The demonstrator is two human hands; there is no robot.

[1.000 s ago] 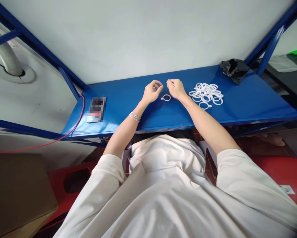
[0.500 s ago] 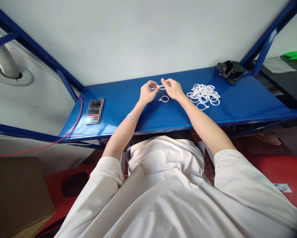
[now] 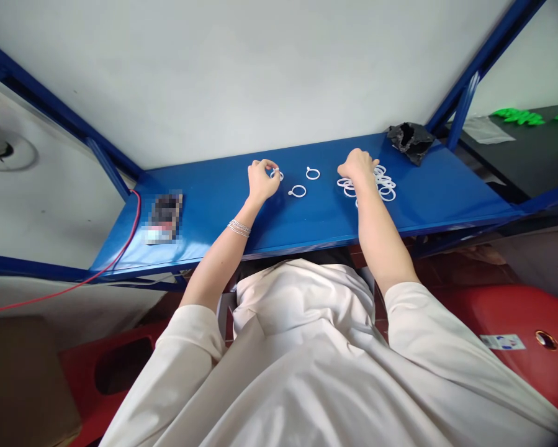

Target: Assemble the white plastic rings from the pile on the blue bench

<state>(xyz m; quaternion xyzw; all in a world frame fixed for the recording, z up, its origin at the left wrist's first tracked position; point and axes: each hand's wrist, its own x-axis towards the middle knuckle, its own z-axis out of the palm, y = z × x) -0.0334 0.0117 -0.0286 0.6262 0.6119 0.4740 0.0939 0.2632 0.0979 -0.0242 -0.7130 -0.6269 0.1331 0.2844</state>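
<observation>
My left hand [image 3: 262, 180] is closed in a pinch on a white plastic ring [image 3: 280, 177] with a small tab, at the middle of the blue table. To its right, two more white rings lie flat and apart: one nearer me [image 3: 299, 192] and one farther back [image 3: 313, 174]. My right hand [image 3: 359, 167] is over the left part of a pile of white rings [image 3: 387, 194]. Its thumb and an outer finger are spread apart, while the other fingertips are hidden behind the hand. Part of the pile is covered by this hand and forearm.
A crumpled black plastic bag [image 3: 411, 143] sits at the back right of the blue table [image 3: 213, 186]. On the left lies a blurred-out phone-like object [image 3: 164, 217], beside a red cable [image 3: 136, 230]. Blue frame posts rise at both ends, against a white wall.
My right hand has left the ring held between both hands and moved right onto the pile. My left hand has shifted slightly left. A second loose ring now lies on the table.
</observation>
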